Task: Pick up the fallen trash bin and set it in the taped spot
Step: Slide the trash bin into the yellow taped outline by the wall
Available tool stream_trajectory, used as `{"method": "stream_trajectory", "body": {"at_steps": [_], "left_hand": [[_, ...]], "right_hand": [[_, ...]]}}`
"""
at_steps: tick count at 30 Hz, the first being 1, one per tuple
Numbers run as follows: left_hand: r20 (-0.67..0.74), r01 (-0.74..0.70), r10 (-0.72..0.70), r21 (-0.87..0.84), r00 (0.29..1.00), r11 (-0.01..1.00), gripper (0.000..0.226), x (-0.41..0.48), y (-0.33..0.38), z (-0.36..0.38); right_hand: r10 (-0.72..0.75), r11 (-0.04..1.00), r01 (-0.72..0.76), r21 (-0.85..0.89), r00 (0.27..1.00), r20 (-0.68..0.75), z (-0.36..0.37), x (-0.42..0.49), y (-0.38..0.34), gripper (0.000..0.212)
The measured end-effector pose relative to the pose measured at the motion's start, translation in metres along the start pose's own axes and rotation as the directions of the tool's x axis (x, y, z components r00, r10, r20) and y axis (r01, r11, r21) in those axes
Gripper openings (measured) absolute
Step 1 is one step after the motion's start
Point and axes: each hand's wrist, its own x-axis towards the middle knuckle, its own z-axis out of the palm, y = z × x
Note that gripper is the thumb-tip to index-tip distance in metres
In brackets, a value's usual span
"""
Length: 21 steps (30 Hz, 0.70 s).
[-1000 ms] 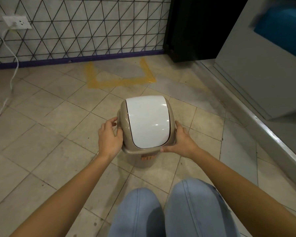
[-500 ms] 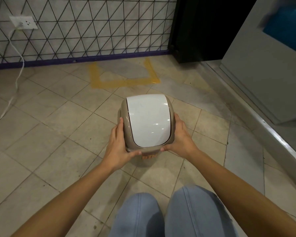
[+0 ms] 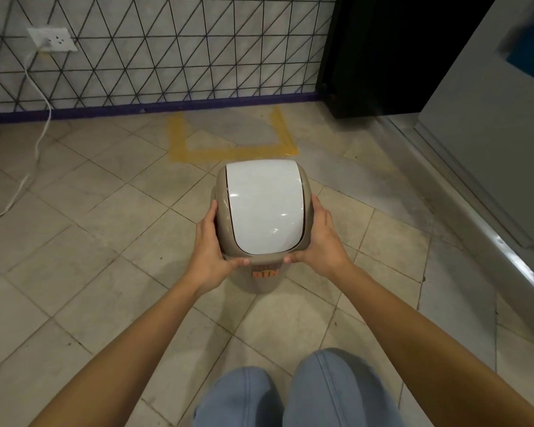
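Gripping the trash bin (image 3: pixel 261 211) from both sides, the left hand (image 3: pixel 211 252) and the right hand (image 3: pixel 318 241) are wrapped around its beige body just below the white swing lid (image 3: pixel 264 206), thumbs pressed along the near rim. The bin stands upright between the hands, lid facing up, an orange label (image 3: pixel 265 273) showing on its near face below the thumbs. Whether its base touches the floor (image 3: pixel 74 257) cannot be told. Just beyond the hands, yellow tape (image 3: pixel 232 154) marks an open-ended outline against the wall. Well off to the left hand's side, a white cable (image 3: pixel 37 143) hangs from a wall socket (image 3: pixel 52 40). Blue-jeaned knees (image 3: pixel 293 392) sit below the forearms.
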Motion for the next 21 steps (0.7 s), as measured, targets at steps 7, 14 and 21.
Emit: {"method": "stream_trajectory", "body": {"at_steps": [7, 14, 21], "left_hand": [[-0.018, 0.027, -0.029, -0.106, 0.999, 0.994, 0.130, 0.027, 0.005, 0.005], [-0.015, 0.068, -0.071, -0.149, 0.997, 0.986, 0.125, 0.050, 0.018, 0.003], [-0.041, 0.069, -0.079, -0.199, 0.996, 0.978, 0.122, 0.081, 0.008, -0.003]], "right_hand": [[-0.018, 1.000, 0.018, 0.005, 1.000, 0.019, -0.005, 0.028, -0.001, 0.141], [-0.011, 1.000, 0.011, 0.023, 1.000, 0.015, -0.003, 0.055, -0.005, 0.140], [-0.060, 0.998, 0.060, 0.029, 0.998, 0.007, 0.000, 0.093, -0.010, 0.140]]}}
